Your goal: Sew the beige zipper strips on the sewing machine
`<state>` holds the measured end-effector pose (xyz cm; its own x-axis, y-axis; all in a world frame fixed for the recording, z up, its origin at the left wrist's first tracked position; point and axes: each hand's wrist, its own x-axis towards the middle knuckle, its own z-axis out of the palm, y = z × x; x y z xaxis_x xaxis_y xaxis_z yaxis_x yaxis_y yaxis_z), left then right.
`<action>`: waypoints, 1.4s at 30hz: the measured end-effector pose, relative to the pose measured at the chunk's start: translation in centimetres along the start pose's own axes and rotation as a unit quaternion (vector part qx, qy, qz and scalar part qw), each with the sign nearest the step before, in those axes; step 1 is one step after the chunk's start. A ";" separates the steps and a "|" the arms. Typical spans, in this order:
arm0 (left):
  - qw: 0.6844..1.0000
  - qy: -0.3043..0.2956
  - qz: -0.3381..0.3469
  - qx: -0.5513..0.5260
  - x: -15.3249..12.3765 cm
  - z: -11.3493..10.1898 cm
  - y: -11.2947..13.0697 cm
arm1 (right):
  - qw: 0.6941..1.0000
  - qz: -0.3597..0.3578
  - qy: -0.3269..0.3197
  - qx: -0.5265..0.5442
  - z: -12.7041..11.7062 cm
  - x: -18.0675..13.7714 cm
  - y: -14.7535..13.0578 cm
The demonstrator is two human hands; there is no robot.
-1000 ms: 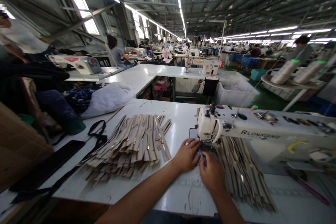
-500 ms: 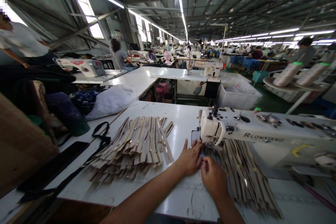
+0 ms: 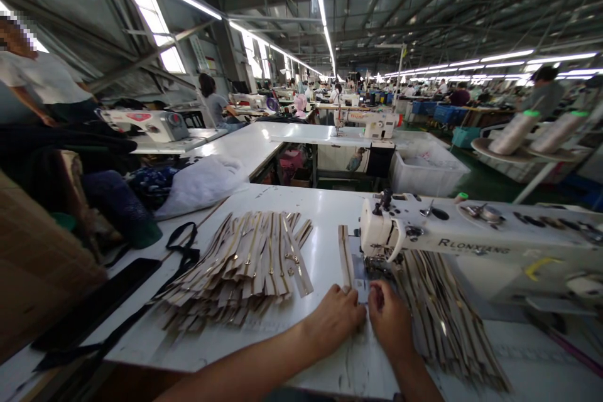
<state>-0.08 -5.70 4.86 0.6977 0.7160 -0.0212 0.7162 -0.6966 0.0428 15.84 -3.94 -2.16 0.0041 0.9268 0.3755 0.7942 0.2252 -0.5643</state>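
A beige zipper (image 3: 345, 257) with a metal-toothed strip lies lengthwise on the table, just left of the sewing machine's head (image 3: 379, 232). My left hand (image 3: 340, 314) is closed over its near end, knuckles up. Close beside it, my right hand (image 3: 390, 319) has its fingers curled into a pinch in front of the needle area. What those fingers hold, if anything, is hidden. A heap of similar zippers (image 3: 249, 257) with gold-coloured pulls is spread left of my hands. Another bundle of zippers (image 3: 440, 314) lies under the machine arm, right of my right hand.
The machine body (image 3: 471, 239) spans the right side, with thread cones (image 3: 516, 132) behind it. On the left are a black strap (image 3: 181, 245), a dark flat tray (image 3: 98, 301) and a white bag (image 3: 202, 185). A white bin (image 3: 426, 169) stands beyond; co-workers are further off.
My left hand has drawn back from the needle area towards me and closed, and a zipper now shows beyond it. My right hand has shifted slightly right, apart from the left.
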 end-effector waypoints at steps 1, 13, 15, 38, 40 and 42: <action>1.000 0.014 0.024 0.001 0.4 -0.4 -0.8 | 1.000 0.000 0.002 0.005 0.0 0.0 0.1; 0.963 0.093 0.185 -0.171 0.6 -6.1 -2.8 | 0.999 0.000 -0.005 0.042 0.2 0.0 0.4; 0.924 0.182 0.129 -0.311 -0.1 -9.3 -2.4 | 0.999 -0.008 -0.005 0.044 0.2 0.0 0.3; 0.910 0.147 -0.149 -0.357 4.8 4.0 -4.0 | 0.997 0.009 0.001 0.076 0.8 0.7 1.2; 0.942 0.144 -0.095 -0.286 4.7 4.1 -4.3 | 0.998 0.002 0.001 0.058 0.9 0.7 1.3; 0.957 0.147 -0.055 -0.242 4.6 4.3 -4.5 | 0.999 -0.003 -0.004 0.043 1.0 0.8 1.4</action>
<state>0.01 0.53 0.28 0.5325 0.8157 0.2259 0.6444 -0.5637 0.5167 16.34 -2.59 -3.36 -0.0047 0.9277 0.3733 0.7388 0.2548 -0.6239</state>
